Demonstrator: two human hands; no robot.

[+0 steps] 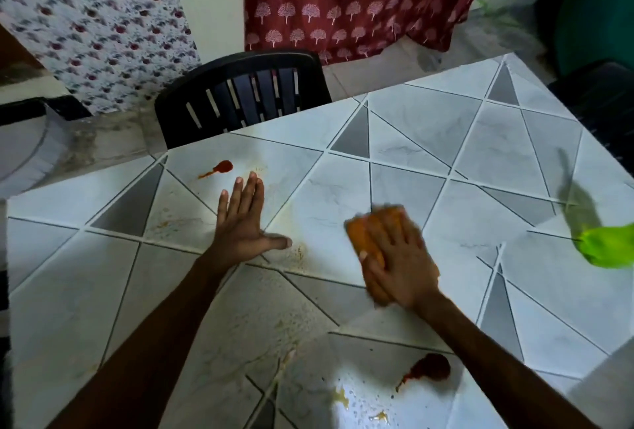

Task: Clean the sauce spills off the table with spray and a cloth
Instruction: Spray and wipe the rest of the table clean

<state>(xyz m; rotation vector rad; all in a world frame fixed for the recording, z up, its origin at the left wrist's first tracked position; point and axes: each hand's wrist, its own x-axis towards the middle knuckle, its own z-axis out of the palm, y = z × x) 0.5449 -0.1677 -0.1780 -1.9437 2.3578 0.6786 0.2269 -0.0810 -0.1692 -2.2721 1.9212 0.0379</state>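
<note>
Table top (429,127): smooth glossy tile-look surface, marbled grey-white, wet sheen near the front edge. Cloth (368,233): orange, soft matt fabric, blurred. Sauce spill (430,368): red, wet, shiny. Chair (240,85): black moulded plastic, dull sheen. Curtain (343,0): maroon printed cloth, matt.

Your left hand (246,221) lies flat on table (429,140), between orange cloth (368,238) and far sauce blob (223,166). Open tabletop beyond cloth, toward far right corner. Blurred green object (609,247) at right edge. Near sauce blob (431,368) just beside your right forearm. Black chair (240,96) against far edge.
</note>
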